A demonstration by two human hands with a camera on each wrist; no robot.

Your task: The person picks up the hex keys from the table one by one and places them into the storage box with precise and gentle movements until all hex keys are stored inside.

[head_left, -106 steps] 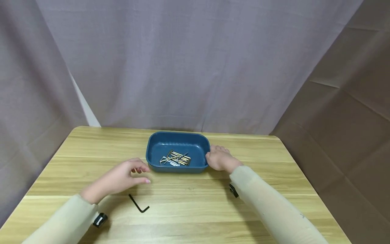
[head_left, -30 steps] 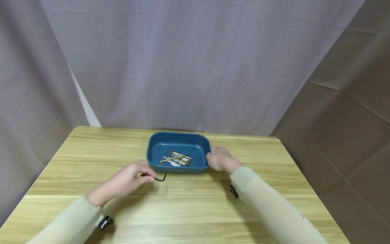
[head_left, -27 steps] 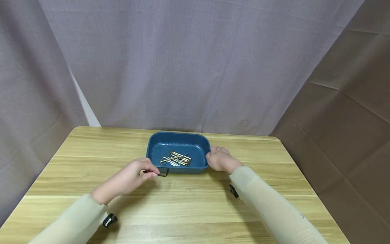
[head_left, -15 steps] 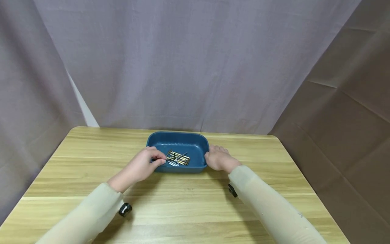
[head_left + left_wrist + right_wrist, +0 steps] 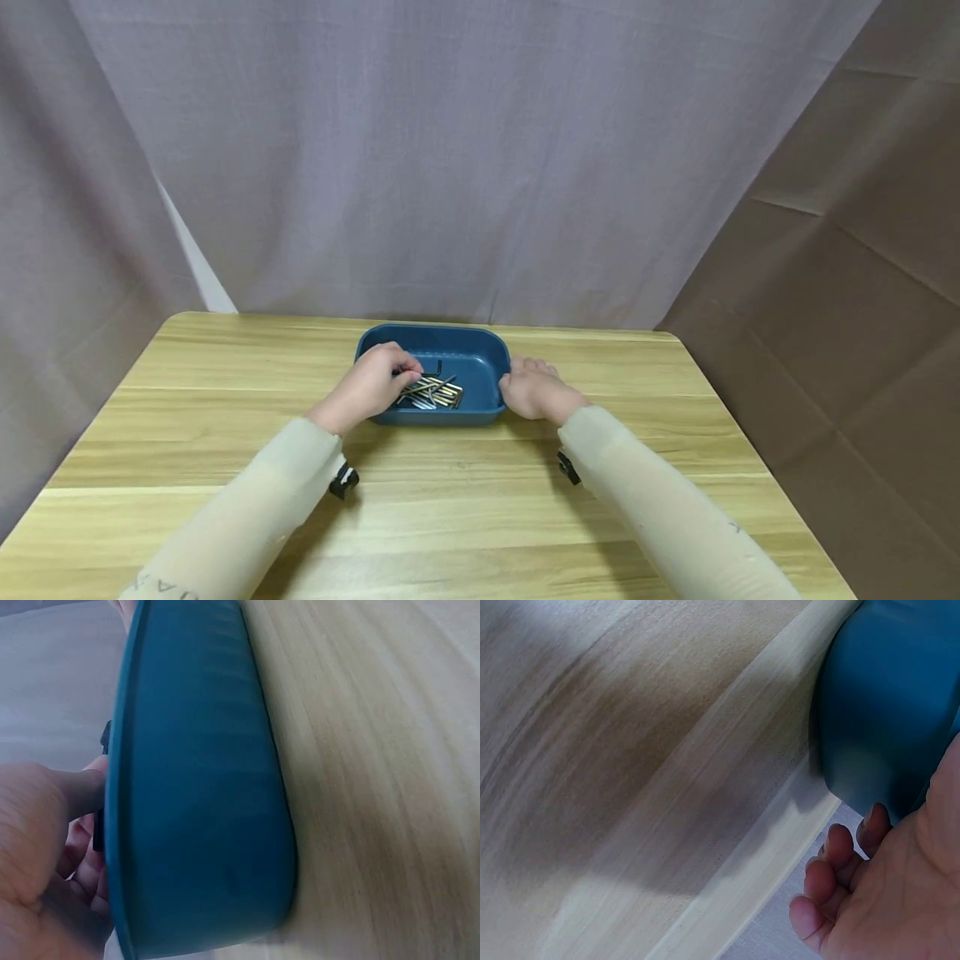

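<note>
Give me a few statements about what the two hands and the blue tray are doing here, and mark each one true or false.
1. The left hand reaches over the rim of the blue tray. True.
2. The left hand pinches a black hex key above the pile of metal hex keys. True.
3. The right hand is lifting the tray off the wooden table. False: the tray sits on the table, with the right hand resting against its right side.
4. The tray is empty. False: several metal hex keys lie in it.
5. A second black hex key lies on the table near the left sleeve. False: none shows there.
</note>
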